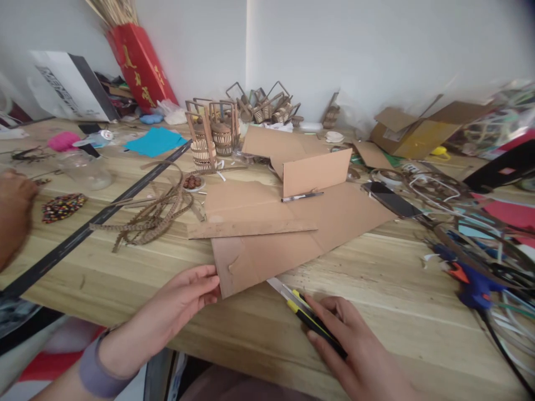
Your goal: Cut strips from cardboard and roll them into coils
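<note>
My right hand (355,345) grips a yellow and black utility knife (301,309). Its blade is out and rests against the near edge of a large brown cardboard sheet (292,245) lying flat on the wooden table (376,301). My left hand (184,298) lies with fingers stretched out, its tips touching the sheet's near left corner. A narrower cardboard strip (251,228) lies across the sheet. A pen (301,196) rests on it further back, in front of a folded cardboard piece (315,171).
Another person's hand (14,206) shows at the left edge. A long black ruler (96,217) runs diagonally at left beside woven strips (154,217). Small wooden baskets (213,139), a phone (390,199), a blue glue gun (474,284) and an open box (418,131) surround the work.
</note>
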